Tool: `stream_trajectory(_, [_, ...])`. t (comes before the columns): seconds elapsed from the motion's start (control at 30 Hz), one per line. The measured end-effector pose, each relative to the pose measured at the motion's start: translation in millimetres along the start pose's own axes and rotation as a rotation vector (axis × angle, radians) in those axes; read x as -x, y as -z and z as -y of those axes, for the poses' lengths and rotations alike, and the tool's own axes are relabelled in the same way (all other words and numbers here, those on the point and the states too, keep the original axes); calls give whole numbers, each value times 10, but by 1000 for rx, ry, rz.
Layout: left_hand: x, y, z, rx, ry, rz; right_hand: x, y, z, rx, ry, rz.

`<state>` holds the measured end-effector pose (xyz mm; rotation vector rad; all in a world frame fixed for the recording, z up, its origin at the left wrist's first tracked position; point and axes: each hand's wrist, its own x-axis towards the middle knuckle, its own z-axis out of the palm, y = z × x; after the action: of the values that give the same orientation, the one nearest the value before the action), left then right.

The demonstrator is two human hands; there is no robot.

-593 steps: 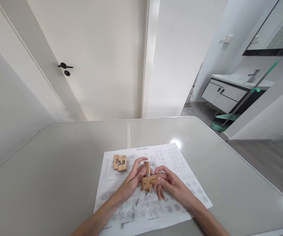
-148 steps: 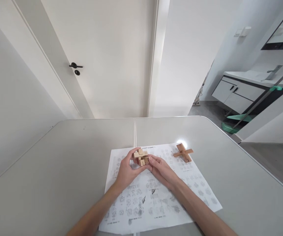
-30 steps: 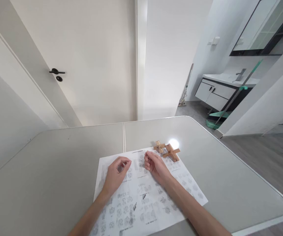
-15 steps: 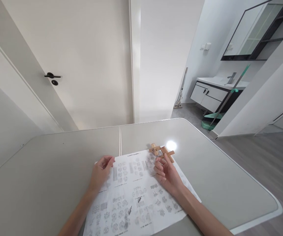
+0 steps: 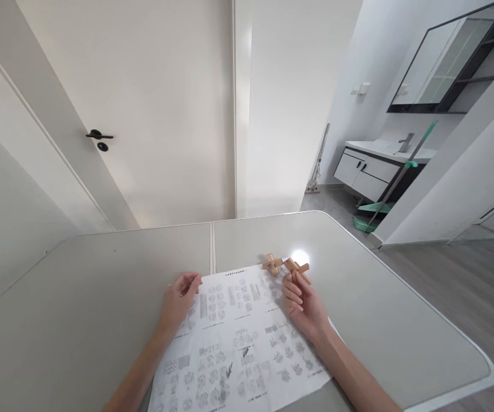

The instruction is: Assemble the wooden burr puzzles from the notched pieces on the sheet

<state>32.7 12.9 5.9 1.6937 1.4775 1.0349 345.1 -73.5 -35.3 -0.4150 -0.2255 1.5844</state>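
Observation:
My right hand [image 5: 301, 303] pinches a cross-shaped wooden interlocking puzzle [image 5: 297, 268] between thumb and fingers, over the upper right part of a printed sheet [image 5: 225, 343]. A second small wooden cross puzzle [image 5: 272, 264] with dark letters on it lies just left of the held one, at the sheet's top edge. Rows of small grey diagrams cover the creased paper. At the sheet's upper left corner rests my left hand [image 5: 181, 297], its fingers loosely curled in and thumb against them, with nothing visible in it.
The sheet lies on a grey table [image 5: 101, 297] with a light rim and a seam down the middle. Beyond it stands a white door with a black handle [image 5: 99, 135]. At the right are a washbasin cabinet [image 5: 367, 169], a mop [image 5: 319, 160] and a green dustpan [image 5: 364, 220].
My right hand has shifted slightly right, and the wooden puzzle in its fingers has turned. My left hand stays in place. The whole view has moved a little.

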Motion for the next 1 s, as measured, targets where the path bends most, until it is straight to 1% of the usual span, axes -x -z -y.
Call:
stream_trajectory(0.1, [30, -17, -41, -26, -4, 14, 21, -56, -14, 206, 53, -54])
stream_trajectory(0.17, [72, -44, -86, -27, -29, 23, 52, -108, -62, 384, 83, -89])
stream_trajectory(0.23, [138, -78, -148, -38, -74, 56, 95, -161, -129, 586, 121, -95])
stream_trajectory(0.3, [223, -114, -218, -53, -137, 125, 142, -216, -201, 818, 164, -61])
stream_trajectory(0.33, [269, -132, -251, -52, -170, 172, 162, -247, -234, 940, 167, -30])
stream_trajectory(0.37, [313, -149, -279, -35, -193, 223, 176, -281, -265, 1046, 139, 12])
stream_trajectory(0.4, [354, -165, -303, -11, -205, 273, 184, -319, -294, 1136, 126, 42])
stream_trajectory(0.5, [443, -205, -328, 72, -206, 391, 163, -455, -386, 1345, 106, 202])
stream_trajectory(0.57, [468, -223, -313, 155, -180, 444, 126, -543, -463, 1407, 93, 322])
stream_trajectory(0.63, [472, -235, -287, 275, -164, 488, 92, -604, -554, 1384, 45, 425])
stream_trajectory(0.7, [467, -239, -264, 389, -160, 529, 71, -628, -647, 1350, 19, 494])
stream_trajectory(0.77, [461, -237, -250, 459, -152, 555, 65, -617, -728, 1331, 21, 529])
stream_trajectory(0.83, [458, -232, -244, 483, -135, 564, 68, -590, -784, 1323, 21, 546])
stream_trajectory(1.0, [467, -242, -256, 471, -113, 530, 83, -564, -829, 1295, 16, 555])
